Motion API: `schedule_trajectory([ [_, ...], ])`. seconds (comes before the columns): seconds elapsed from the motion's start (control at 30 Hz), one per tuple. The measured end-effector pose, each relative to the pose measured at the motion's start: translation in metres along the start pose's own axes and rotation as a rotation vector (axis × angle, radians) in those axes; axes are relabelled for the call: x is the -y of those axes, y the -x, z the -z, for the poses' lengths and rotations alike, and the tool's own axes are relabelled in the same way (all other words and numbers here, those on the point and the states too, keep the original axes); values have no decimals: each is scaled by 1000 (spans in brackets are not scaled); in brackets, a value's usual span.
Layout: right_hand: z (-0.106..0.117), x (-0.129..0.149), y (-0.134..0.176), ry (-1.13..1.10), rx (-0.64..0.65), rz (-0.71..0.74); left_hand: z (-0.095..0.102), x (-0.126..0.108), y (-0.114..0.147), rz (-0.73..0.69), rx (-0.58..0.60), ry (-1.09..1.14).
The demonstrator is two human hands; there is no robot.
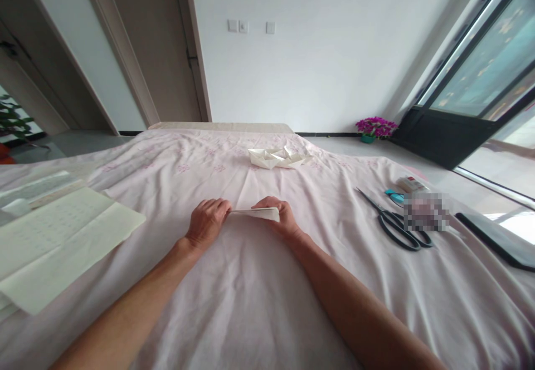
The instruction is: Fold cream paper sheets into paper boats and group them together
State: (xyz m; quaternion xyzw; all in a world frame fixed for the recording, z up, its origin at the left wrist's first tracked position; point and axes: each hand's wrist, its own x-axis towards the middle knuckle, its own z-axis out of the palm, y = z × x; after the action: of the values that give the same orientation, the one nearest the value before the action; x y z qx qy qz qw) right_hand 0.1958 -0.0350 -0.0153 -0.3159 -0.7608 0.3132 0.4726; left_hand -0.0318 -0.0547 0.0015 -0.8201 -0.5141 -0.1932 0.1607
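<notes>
A small folded piece of white paper [265, 213] is held up between my two hands, seen nearly edge-on. My left hand [208, 220] is closed on its left end, fingers curled over it. At the other end, my right hand [281, 217] grips the paper with the thumb on the near side and fingers behind. Beyond my hands, white folded paper boats [278, 157] sit close together on the pink cloth [246, 303]. How the paper's inner layers lie cannot be seen.
Paper sheets [71, 230] lie at the left. Black-handled scissors [397, 228] rest on the right, beside a small white box [412, 185], a blue item [394, 195] and a blurred patch. A dark flat object [495, 242] lies at the far right. Potted magenta flowers [376, 127] stand by the wall.
</notes>
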Motion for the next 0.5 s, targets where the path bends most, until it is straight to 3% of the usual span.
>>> schedule_trajectory([
  [0.23,-16,6,2,523,254,178,-6,21,5,14,68,-53],
  [0.4,-22,7,6,531,305,235,-2,20,15,3,203,-15],
  [0.5,-21,9,6,475,317,224,0,17,27,-20,218,36],
])
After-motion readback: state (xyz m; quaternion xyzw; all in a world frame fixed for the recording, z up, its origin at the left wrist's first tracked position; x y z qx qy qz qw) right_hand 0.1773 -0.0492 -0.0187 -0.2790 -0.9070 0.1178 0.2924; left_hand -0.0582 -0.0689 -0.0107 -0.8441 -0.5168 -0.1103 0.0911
